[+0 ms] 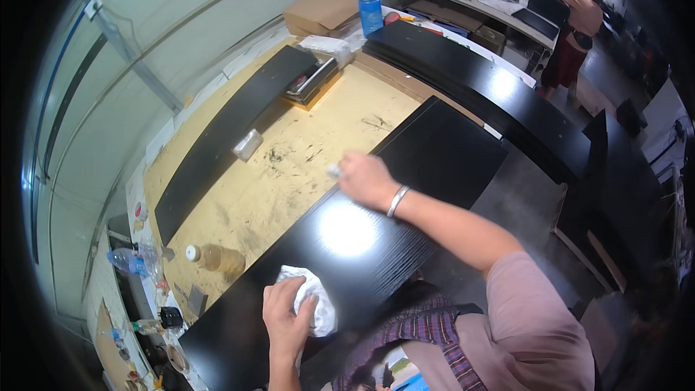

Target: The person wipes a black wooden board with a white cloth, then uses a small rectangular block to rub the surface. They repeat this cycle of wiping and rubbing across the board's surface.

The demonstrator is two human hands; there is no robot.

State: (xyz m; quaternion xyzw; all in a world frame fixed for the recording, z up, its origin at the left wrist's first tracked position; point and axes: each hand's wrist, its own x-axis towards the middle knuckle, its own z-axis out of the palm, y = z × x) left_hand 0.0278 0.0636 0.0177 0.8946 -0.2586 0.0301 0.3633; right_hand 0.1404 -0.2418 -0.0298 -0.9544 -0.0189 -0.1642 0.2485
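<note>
A long glossy black panel [289,261] lies across the workbench in front of me, bright with a lamp's reflection. My left hand [287,316] rests at its near left part, with the fingers and thumb closed on a crumpled white cloth [318,311]. Farther along, at the panel's far edge, my right hand [365,179] is curled around a small whitish thing [334,171]; only its end shows, blurred, and its kind is hidden. A silver band circles the right wrist.
On the stained yellow bench top [289,181] lies a curved dark panel [232,130] beside a small wrapped block [248,144]. A bottle of yellowish liquid [217,258] stands left. Stacked black panels [478,76], a blue bottle [369,9] and a cardboard box [322,9] are behind. A co-worker [579,25] stands far right.
</note>
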